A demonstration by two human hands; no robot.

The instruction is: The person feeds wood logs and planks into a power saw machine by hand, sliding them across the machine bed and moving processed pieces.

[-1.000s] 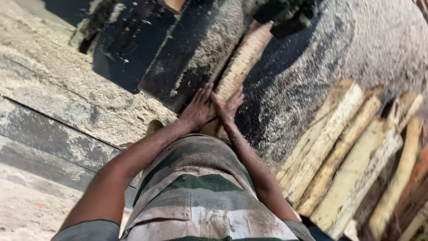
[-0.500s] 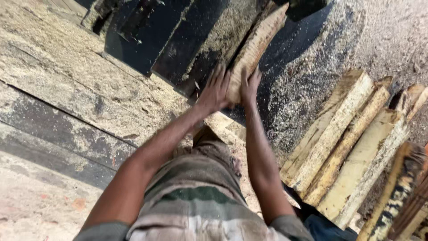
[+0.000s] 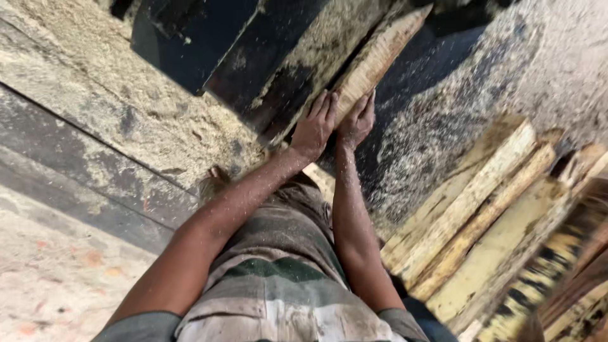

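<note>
Sawdust all around my bench

To my right, pale split slabs (image 3: pixel 481 215) lie stacked side by side, well apart from the dark machine bed (image 3: pixel 278 57) ahead of me. Sawdust (image 3: pixel 443 126) coats the dark surface between them. A dusty plank (image 3: pixel 95 107) runs to my left, above the pale floor (image 3: pixel 50 278).

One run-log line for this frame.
left hand: flat on wood slab | right hand: flat on slab's near end | split planks: stacked at right
</note>
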